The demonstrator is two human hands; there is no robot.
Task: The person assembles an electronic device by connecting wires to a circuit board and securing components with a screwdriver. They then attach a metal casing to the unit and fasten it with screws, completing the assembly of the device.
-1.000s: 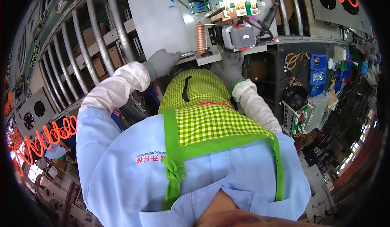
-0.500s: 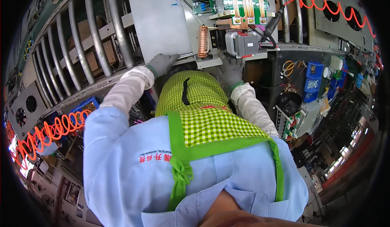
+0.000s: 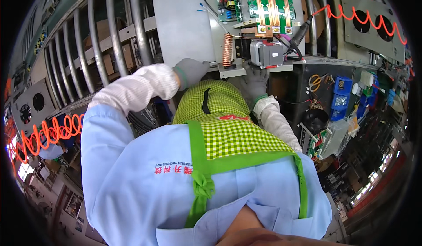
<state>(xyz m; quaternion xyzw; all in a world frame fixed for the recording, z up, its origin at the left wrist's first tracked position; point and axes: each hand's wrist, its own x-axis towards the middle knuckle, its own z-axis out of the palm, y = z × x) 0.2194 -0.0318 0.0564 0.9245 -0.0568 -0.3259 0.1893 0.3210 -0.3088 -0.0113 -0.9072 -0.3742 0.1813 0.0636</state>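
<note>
My left hand (image 3: 192, 72), in a grey glove, is curled at the front edge of the grey metal panel (image 3: 182, 23). Its fingers are closed, and what lies in them is hidden. Beside its fingertips stands a copper coil (image 3: 227, 51) on a black base, on a small metal plate (image 3: 233, 73). My right hand (image 3: 255, 84), gloved too, reaches up to the plate's front edge below a boxy transformer (image 3: 268, 53); its fingers are stretched out and hold nothing visible. Behind the transformer lies a green circuit board (image 3: 269, 4) with copper bars.
Metal rollers (image 3: 115, 30) run along the left. A black-handled tool (image 3: 300, 34) on a red coiled cord (image 3: 351, 16) rests right of the transformer. Orange-handled scissors (image 3: 314, 82) and blue parts bins (image 3: 340, 98) lie at the right. Another red coil (image 3: 52, 131) hangs at the lower left.
My left hand has moved right, closer to the coil, with its elbow swung outward. A thin metal rod seen beyond its fingertips is now mostly hidden. My right hand stays at the plate's edge.
</note>
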